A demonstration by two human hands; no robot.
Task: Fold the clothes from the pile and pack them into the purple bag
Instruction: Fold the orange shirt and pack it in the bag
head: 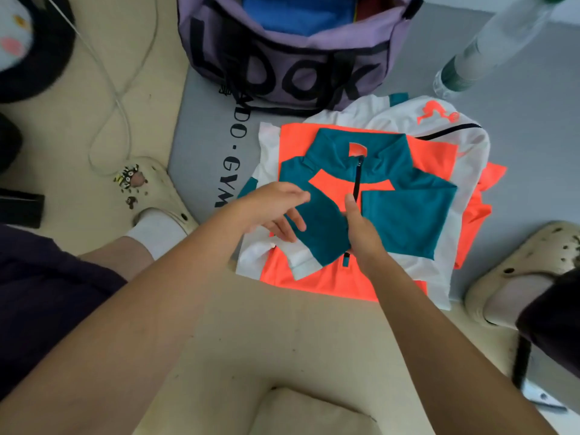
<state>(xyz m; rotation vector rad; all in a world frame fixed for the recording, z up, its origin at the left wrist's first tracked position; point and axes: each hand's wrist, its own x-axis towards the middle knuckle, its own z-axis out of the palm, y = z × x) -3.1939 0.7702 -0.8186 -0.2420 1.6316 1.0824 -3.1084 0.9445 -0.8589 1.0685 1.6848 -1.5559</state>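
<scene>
A teal, orange and white zip-neck top [405,211] lies face up on the floor, its two sleeves folded across the chest. My left hand [276,208] holds the edge of the left folded sleeve [317,227], fingers under the cloth. My right hand [357,227] presses flat on the middle of the top beside the zip. More white and orange garments [439,120] lie beneath it as a pile. The purple bag [282,67] with black letters stands open just behind, with blue cloth [298,11] inside.
A grey gym mat [518,158] lies under the clothes and bag. A clear plastic bottle [489,42] stands at the back right. Cream clogs sit at the left [157,189] and right [518,277]. A white cable [119,98] loops on the beige floor.
</scene>
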